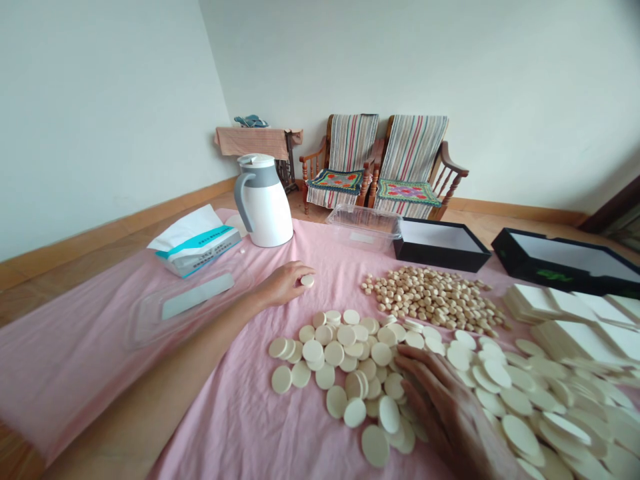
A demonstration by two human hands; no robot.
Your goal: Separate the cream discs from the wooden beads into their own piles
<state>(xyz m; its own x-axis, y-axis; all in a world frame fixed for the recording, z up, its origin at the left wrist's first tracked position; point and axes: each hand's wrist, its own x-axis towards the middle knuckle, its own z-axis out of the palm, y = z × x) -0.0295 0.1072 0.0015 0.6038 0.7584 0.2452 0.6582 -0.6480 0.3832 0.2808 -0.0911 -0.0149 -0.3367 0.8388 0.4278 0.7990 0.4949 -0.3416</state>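
My left hand [285,283] reaches out over the pink tablecloth [75,347] and pinches one small cream disc [307,281] between its fingertips. My right hand [440,400] lies flat, fingers stretched, on a spread of larger cream round discs [345,360] in front of me. More of these discs stretch away to the right [540,407]. Behind them lies a heap of small tan round pieces [435,297].
A white jug [263,200] and a tissue pack [197,247] stand at the back left, with a clear plastic lid [185,303] nearby. A clear tub [363,227], two black box trays [440,243] [565,260] and stacks of white squares [575,320] sit at the back right. Two striped chairs [380,163] stand beyond.
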